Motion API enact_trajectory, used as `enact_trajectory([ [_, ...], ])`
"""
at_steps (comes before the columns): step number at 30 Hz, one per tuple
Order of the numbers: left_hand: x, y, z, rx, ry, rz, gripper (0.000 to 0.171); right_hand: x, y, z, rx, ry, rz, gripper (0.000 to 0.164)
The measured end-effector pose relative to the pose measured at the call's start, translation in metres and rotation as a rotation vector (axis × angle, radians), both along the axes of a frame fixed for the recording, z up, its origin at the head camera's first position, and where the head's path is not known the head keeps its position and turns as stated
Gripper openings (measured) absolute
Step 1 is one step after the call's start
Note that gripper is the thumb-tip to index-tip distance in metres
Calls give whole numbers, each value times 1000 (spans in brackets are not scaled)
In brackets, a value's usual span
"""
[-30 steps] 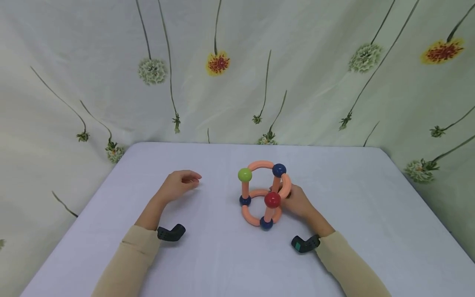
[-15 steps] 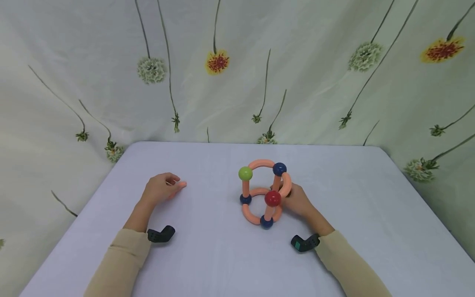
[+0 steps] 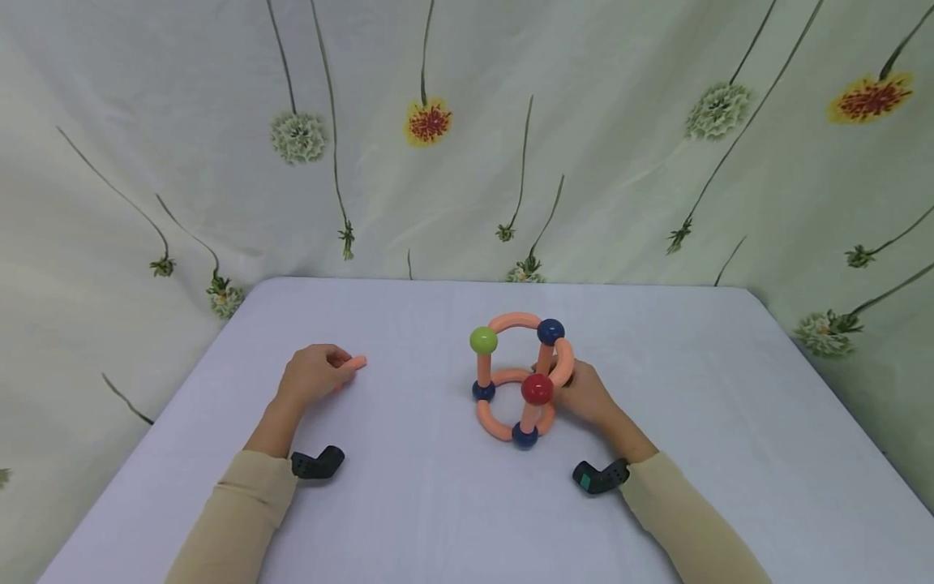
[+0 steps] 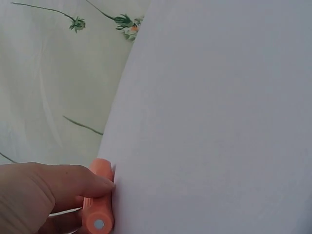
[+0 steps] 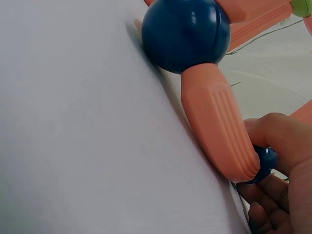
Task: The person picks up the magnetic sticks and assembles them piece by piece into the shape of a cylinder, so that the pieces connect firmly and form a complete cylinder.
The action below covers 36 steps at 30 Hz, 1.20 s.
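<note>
My left hand (image 3: 310, 377) pinches an orange magnetic rod (image 4: 99, 207) between thumb and fingers, low at the table's left side. A round metal disc shows in the rod's near end in the left wrist view. At centre right stands a magnetic ball-and-rod frame (image 3: 485, 371). Green (image 3: 484, 340), dark blue (image 3: 550, 331) and red (image 3: 537, 389) balls top its upright rods, with curved orange rods along its top and base. My right hand (image 3: 587, 397) grips the frame low on its right side, thumb and fingers around a dark blue ball (image 5: 266, 163) in the right wrist view.
A white cloth covers the table (image 3: 423, 495), its far edge against a hanging flower-print cloth (image 3: 613, 146). Black devices are strapped to the left wrist (image 3: 318, 462) and the right wrist (image 3: 601, 478).
My left hand has moved left, and its fingers, seen without anything a second ago, now pinch the orange rod. My right hand and the frame have stayed in place.
</note>
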<state>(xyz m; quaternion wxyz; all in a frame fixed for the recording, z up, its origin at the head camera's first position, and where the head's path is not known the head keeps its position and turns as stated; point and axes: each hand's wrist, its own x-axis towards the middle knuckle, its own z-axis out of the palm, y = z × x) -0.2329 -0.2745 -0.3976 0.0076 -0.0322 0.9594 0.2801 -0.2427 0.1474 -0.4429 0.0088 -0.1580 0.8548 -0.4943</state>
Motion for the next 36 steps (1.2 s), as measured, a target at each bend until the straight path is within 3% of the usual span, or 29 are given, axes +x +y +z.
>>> enact_trajectory([
  [4, 2, 2, 2, 57, -4, 28, 47, 0, 0, 0, -2, -8, -5, 30],
  [7, 3, 9, 6, 171, -22, 53, 49, -1, -1, 0, -6, -8, -3, 30],
  [12, 10, 37, 18, 490, -96, 39, 48, -1, -1, -2, -7, -9, 2, 30],
  [17, 25, 74, 26, 829, -219, -12, 52, -1, 1, -4, -14, -2, 11, 29],
  [20, 35, 94, 32, 954, -288, -45, 50, -2, 1, -4, -15, 7, 10, 29],
  [26, 49, 128, 41, 1049, -371, -78, 43, -2, 0, -3, -4, -1, 4, 29],
  [36, 60, 161, 55, 1063, -384, -58, 36, -1, 0, -2, -5, -2, 1, 28],
])
